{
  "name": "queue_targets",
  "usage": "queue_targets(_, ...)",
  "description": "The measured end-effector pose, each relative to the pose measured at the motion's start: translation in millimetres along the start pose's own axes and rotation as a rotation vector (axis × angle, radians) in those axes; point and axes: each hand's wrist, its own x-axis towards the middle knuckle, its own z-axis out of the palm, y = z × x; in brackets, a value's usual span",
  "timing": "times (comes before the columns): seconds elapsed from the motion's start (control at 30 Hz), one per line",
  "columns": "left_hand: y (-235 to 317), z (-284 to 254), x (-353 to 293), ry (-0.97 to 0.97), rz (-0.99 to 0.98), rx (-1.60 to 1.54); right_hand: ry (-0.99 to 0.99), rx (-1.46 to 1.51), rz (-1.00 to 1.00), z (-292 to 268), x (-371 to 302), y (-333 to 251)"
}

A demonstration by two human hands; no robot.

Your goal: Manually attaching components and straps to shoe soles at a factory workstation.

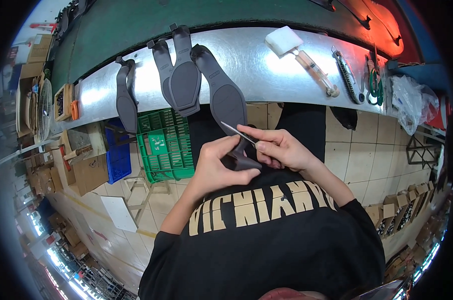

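My left hand (217, 164) is closed on a dark brown shoe sole (240, 159) in front of my chest, thumb along its near side. My right hand (285, 149) pinches a thin, pointed metal blade (231, 128), its tip aimed up and left just above the sole. The blade's handle is hidden in my fingers. Beyond my hands, a dark sole (227, 100) with a heel lies on the metal ledge and juts over its near edge. Left of it, two more soles (184, 82) overlap, and another sole (126, 97) lies apart.
A white block-headed brush (311, 67), a utility knife (348, 75) and green-handled scissors (375, 84) lie on the metal ledge (256, 57). Behind runs a green belt (136, 22). A green crate (161, 150) and blue crate (117, 157) stand below left. A plastic bag (411, 100) hangs right.
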Motion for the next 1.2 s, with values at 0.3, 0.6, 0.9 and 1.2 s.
queue_targets(0.3,-38,-8,-4,-0.079,-0.232,-0.729,0.08,-0.188,-0.074,18,13,0)
queue_targets(0.6,-20,-3,-9,-0.062,-0.249,-0.612,0.056,-0.098,-0.008,12,7,1)
queue_targets(0.9,-15,1,-7,-0.041,-0.196,-0.494,-0.017,0.078,0.055,5,3,5)
queue_targets(1.2,-16,3,-5,-0.018,-0.277,-0.539,0.023,-0.021,0.059,7,4,2)
